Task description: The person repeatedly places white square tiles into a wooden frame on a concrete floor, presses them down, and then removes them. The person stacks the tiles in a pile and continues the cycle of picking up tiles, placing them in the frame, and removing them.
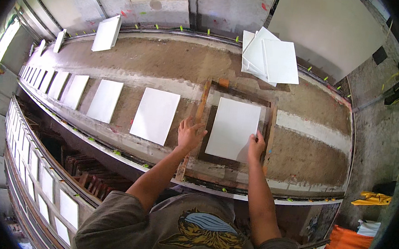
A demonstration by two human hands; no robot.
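A white rectangular sheet (234, 127) lies inside the outline of a wooden frame (203, 101) on the long brown-stained table. My right hand (255, 147) is at the sheet's right edge, with thumb and fingers closed on it. My left hand (191, 134) hovers by the frame's left bar, fingers spread and holding nothing. To its left lies another white sheet (154, 116), first of a long row of similar sheets running down the table. Whether the near sheet rests flat or is slightly raised, I cannot tell.
Loosely stacked white sheets (280, 60) sit at the table's far right edge, and another stack (106, 34) farther left. Small yellow-green clips line the table rails. A second table (68, 208) with white sheets stands at lower left. An orange cloth (346, 248) hangs at lower right.
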